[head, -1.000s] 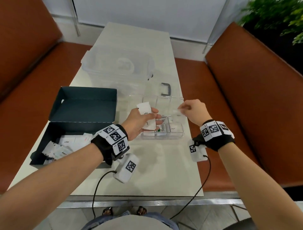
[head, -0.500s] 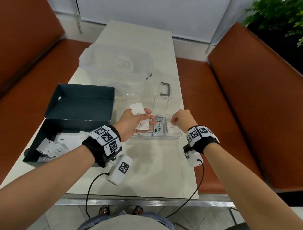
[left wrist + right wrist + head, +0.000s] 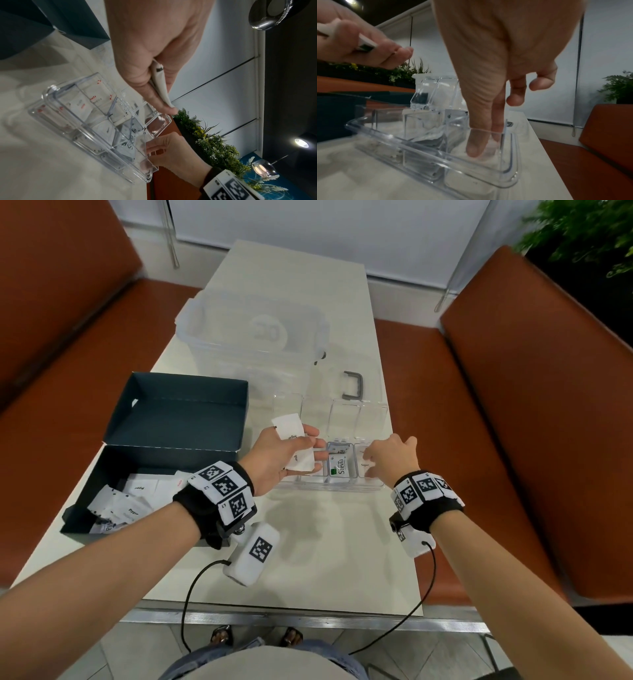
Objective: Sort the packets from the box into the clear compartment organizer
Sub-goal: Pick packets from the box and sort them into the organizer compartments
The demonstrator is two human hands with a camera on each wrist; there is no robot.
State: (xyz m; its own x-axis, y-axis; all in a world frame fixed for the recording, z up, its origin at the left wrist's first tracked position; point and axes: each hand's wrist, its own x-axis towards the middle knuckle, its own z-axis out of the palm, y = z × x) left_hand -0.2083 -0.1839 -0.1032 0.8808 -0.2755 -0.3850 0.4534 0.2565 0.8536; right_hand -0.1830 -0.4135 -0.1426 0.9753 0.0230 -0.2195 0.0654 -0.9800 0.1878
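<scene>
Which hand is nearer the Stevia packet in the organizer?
Left, narrowly. The left hand holds sugar packets beside the Stevia packet; the right hand reaches into the next compartment.

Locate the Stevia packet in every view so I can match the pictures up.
Head: the Stevia packet lies in the clear organizer, in the compartment between the two hands.
Left wrist: lower centre, seen through the clear walls, beside the right hand.
Right wrist: only a dark, blurred shape left of the fingers; cannot confirm it.
Shared landmark: the right hand's fingers dipping into the end compartment.
</scene>
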